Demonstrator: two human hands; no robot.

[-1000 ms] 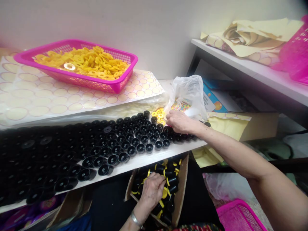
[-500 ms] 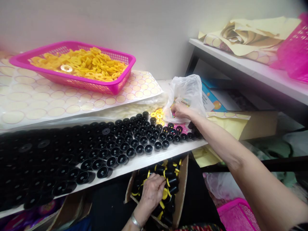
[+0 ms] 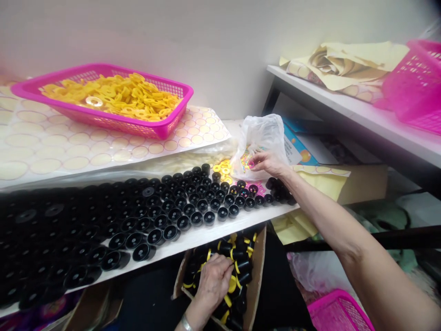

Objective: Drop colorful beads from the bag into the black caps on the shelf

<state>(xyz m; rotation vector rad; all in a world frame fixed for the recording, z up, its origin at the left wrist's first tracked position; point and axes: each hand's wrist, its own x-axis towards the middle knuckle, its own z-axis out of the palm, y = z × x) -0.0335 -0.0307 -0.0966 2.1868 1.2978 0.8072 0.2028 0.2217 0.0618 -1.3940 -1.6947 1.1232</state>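
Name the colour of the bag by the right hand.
The bag is translucent white; head view.

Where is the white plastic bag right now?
In the head view, the white plastic bag sits right of centre, beside loose yellow rings and behind black cups, with the right hand at its opening.

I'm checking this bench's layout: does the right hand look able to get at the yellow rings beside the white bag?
Probably yes: the right hand is at the white bag, and those yellow rings lie close by, mostly uncovered; only the bag's thin side seems to stand partly between.
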